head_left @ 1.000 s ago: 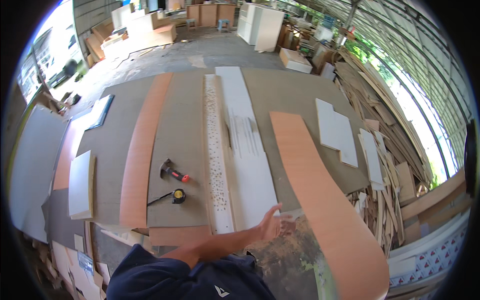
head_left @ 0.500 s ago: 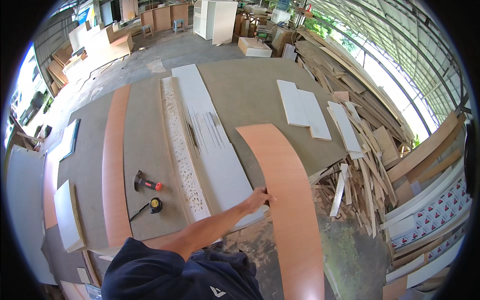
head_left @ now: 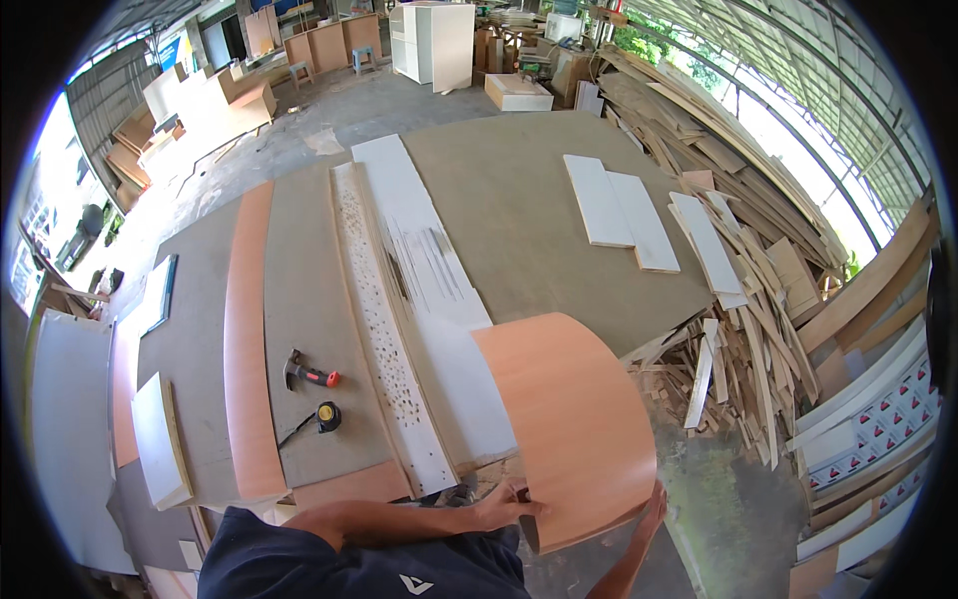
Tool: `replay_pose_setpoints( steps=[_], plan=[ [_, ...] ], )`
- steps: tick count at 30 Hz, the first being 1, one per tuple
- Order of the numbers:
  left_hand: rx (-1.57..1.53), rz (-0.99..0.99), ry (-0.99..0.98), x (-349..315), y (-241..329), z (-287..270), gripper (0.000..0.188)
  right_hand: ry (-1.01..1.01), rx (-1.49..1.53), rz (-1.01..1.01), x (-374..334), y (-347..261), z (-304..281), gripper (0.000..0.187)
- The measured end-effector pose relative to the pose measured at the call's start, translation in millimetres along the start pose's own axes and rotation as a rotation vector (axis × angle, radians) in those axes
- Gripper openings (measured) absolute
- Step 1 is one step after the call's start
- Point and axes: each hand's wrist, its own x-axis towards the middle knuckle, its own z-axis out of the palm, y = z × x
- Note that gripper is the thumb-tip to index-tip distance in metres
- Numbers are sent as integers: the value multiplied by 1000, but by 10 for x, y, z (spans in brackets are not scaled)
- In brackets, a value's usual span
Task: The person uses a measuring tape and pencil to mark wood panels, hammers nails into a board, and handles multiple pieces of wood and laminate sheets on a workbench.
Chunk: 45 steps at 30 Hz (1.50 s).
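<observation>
A flexible orange-brown laminate strip (head_left: pixel 569 409) bows up in an arch in front of me, at the near right edge of the table. Its far end lies over the white board (head_left: pixel 454 369), and its near end curls down and back. My left hand (head_left: pixel 507 505) is closed on the strip's left edge, low near the curled end. Against the right edge, my right hand (head_left: pixel 651 514) holds the strip with its fingers pointing up; some of them are hidden behind it. A hammer (head_left: pixel 310 370) and a tape measure (head_left: pixel 326 417) lie on the table to the left.
Another laminate strip (head_left: pixel 251 339) lies lengthwise on the brown tabletop (head_left: pixel 539 240). Beside the white board is a long, speckled board (head_left: pixel 384 349) with raised edges. White panels (head_left: pixel 621 215) rest at the far right. A heap of wood offcuts (head_left: pixel 748 369) borders the table's right side.
The strip has gone from a long, hanging curve to a tight arch, nearer and lower. My right hand has come into view on its right edge. My left hand has moved down toward me.
</observation>
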Motion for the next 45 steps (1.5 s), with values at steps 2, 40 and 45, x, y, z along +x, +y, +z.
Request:
replay_pose_setpoints(
  steps=[2,40,45],
  plan=[
    [62,13,8,-122,25,-57,29,-183,172,24,168,-216,244,53],
    [1850,-397,501,668,1564,-2691,111,-702,-88,40,-48,-510,2052,50],
    [1952,-585,447,722,1741,-2630,128,-746,-196,128,67,-490,2113,53]
  ],
)
